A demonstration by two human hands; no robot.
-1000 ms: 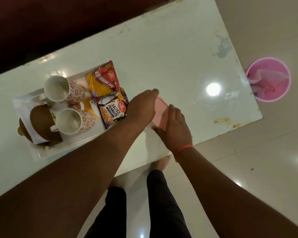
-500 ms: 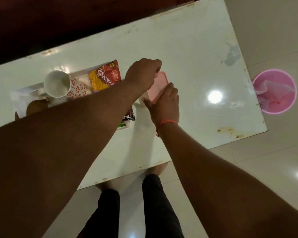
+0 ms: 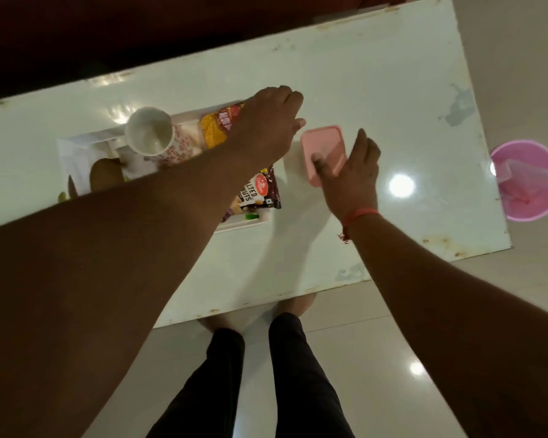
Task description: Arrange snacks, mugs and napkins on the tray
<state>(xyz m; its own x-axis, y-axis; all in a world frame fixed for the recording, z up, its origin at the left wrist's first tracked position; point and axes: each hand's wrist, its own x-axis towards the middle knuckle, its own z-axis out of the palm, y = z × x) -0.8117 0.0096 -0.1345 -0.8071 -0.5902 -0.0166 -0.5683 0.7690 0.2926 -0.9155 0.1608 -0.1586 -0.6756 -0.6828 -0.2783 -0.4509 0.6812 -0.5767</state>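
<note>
Tray (image 3: 250,223), white, on a glossy white worktop (image 3: 377,74), lying to the left of the right grip and under the left forearm.

Contents seen: one white mug (image 3: 151,131) with a red floral pattern, lying tipped with its mouth toward the camera, well left of both grips; one yellow-and-red snack packet (image 3: 217,129), partly under the left grip; one salted-peanuts packet (image 3: 258,192), just below the left grip and near the tray's right rim; a brown rounded item at the tray's left end, too blurred to identify.

Pink container (image 3: 325,147), flat and square with rounded corners, on the worktop just right of the tray and apart from it.

Right hand (image 3: 350,172): grip spread loosely, fingertips resting on the container's near edge, thumb raised to the right of it. A red thread (image 3: 359,214) circles this wrist.

Left hand (image 3: 268,121): hovering over the tray's right end, just left of the container; fingers curled downward, with no item visible in the grip.

Pink bin (image 3: 527,180), on the floor, well right of the right grip, beyond the worktop's edge.
</note>
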